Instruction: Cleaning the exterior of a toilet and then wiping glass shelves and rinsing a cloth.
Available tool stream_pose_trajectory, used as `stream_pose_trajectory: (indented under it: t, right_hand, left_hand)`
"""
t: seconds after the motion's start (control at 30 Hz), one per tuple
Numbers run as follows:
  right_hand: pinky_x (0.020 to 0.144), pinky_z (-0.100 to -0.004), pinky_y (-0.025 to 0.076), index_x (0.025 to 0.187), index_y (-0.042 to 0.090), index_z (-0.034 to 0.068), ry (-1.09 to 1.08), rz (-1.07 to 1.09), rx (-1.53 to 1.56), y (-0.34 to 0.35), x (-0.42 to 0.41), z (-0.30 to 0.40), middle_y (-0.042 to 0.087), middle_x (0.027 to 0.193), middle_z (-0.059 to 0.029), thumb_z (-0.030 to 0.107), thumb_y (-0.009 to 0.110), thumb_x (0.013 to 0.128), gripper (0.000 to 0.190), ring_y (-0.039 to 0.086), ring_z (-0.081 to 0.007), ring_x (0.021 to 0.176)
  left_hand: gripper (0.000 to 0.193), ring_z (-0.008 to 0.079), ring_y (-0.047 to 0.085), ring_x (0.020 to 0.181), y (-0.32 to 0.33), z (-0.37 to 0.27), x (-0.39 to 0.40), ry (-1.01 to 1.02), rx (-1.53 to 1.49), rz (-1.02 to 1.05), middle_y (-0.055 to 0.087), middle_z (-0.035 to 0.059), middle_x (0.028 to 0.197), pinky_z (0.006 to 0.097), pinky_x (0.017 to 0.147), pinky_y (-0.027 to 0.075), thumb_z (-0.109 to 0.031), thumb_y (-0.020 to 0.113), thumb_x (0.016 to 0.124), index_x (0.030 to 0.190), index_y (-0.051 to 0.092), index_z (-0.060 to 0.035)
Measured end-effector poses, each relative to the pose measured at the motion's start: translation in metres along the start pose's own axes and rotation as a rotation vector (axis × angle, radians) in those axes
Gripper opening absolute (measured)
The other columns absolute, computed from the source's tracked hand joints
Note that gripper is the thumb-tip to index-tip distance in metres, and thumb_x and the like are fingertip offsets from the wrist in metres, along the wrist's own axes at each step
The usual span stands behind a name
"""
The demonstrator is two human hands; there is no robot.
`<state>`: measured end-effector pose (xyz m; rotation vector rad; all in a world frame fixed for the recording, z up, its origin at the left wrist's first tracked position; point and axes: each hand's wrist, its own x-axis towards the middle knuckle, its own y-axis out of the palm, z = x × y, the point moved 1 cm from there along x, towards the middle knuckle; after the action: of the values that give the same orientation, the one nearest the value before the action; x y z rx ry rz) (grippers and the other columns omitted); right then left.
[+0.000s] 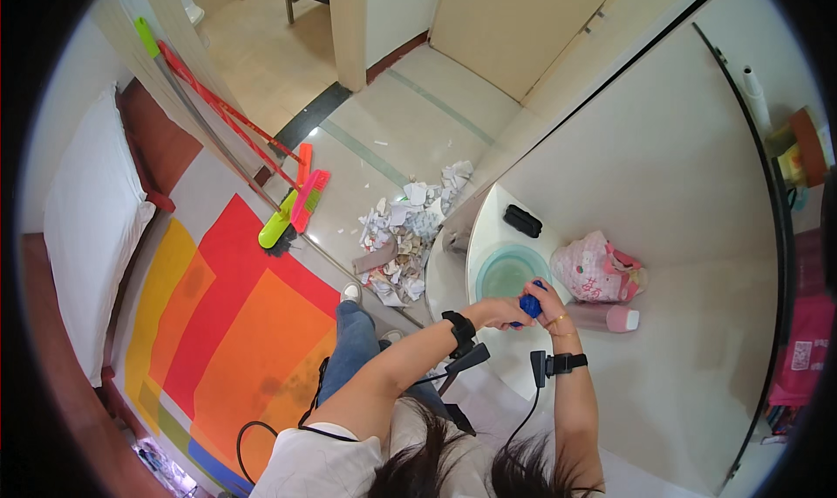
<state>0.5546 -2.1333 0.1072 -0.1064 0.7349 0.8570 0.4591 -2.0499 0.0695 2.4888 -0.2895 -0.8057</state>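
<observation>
My left hand (502, 313) and my right hand (549, 305) meet over the front of a white corner shelf (482, 227). Between them is a small blue item (530, 306), gripped by the fingers of both hands; what it is exactly cannot be told. Just beyond, a pale green basin (514, 272) holds what looks like water. A black oblong item (522, 221) lies on the shelf behind the basin. To the right of my hands stand a pink and white printed bag (592, 269) and a pink bottle with a white cap (611, 317).
Torn paper and cardboard scraps (409, 227) are heaped on the tiled floor left of the shelf. A green broom (278, 227) and a pink broom (309, 200) lean near a doorway. A colourful rug (229, 328) covers the floor beside a bed (98, 236). Cables hang from my wrist straps.
</observation>
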Motion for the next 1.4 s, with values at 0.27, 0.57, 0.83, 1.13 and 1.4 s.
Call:
stream_pose_trajectory:
  t: [0.27,0.57,0.83,1.13,1.4]
  right_hand:
    - [0.055,-0.0273,0.046,0.095,0.043,0.001,-0.029,-0.308,-0.134,-0.016,0.034,-0.034,0.052,0.073,-0.0078,0.014,0.056,0.080,0.023,0.054,-0.0158,0.062]
    - [0.051,-0.0275,0.043,0.093,0.044,0.000,-0.164,-0.615,0.017,-0.005,0.042,-0.045,0.051,0.073,-0.0072,0.011,0.055,0.078,0.021,0.051,-0.0154,0.059]
    - [0.054,-0.0293,0.044,0.084,0.054,0.001,-0.295,-0.464,0.276,-0.041,0.043,-0.053,0.056,0.077,-0.0085,0.015,0.053,0.078,0.015,0.054,-0.0170,0.064]
    - [0.059,-0.0274,0.043,0.098,0.049,0.005,-0.154,-0.410,0.395,-0.009,0.019,-0.040,0.052,0.084,-0.0049,0.040,0.050,0.082,0.039,0.053,-0.0153,0.070]
    - [0.089,-0.0359,0.038,0.129,0.023,0.001,-0.773,-0.407,-0.808,-0.012,-0.034,-0.041,0.034,0.128,-0.0188,0.000,0.052,0.069,0.067,0.045,-0.0279,0.109]
  left_hand:
    - [0.027,0.0286,0.059,0.067,0.011,0.031,0.039,0.558,0.614,-0.691,0.059,0.0163,0.073,0.0361,0.058,0.046,-0.013,0.061,0.066,0.088,0.050,-0.0028]
    - [0.027,0.0333,0.059,0.071,0.002,0.017,0.025,0.355,0.963,-0.821,0.059,0.0176,0.075,0.0404,0.059,0.048,-0.013,0.055,0.071,0.093,0.043,-0.0025]
    - [0.051,0.0248,0.056,0.075,0.034,0.006,0.018,0.621,1.467,-0.968,0.052,0.0121,0.087,0.0344,0.057,0.048,-0.012,0.048,0.074,0.122,0.032,-0.0027]
    - [0.047,0.0282,0.060,0.065,0.007,0.010,0.025,0.437,1.148,-0.776,0.060,0.0147,0.075,0.0342,0.056,0.048,-0.013,0.061,0.065,0.105,0.041,0.0019]
    - [0.020,0.0063,0.051,0.059,-0.015,-0.035,-0.001,-0.045,0.030,-0.044,0.055,-0.0007,0.070,0.0184,0.046,0.038,-0.025,0.062,0.072,0.083,0.053,-0.0098]
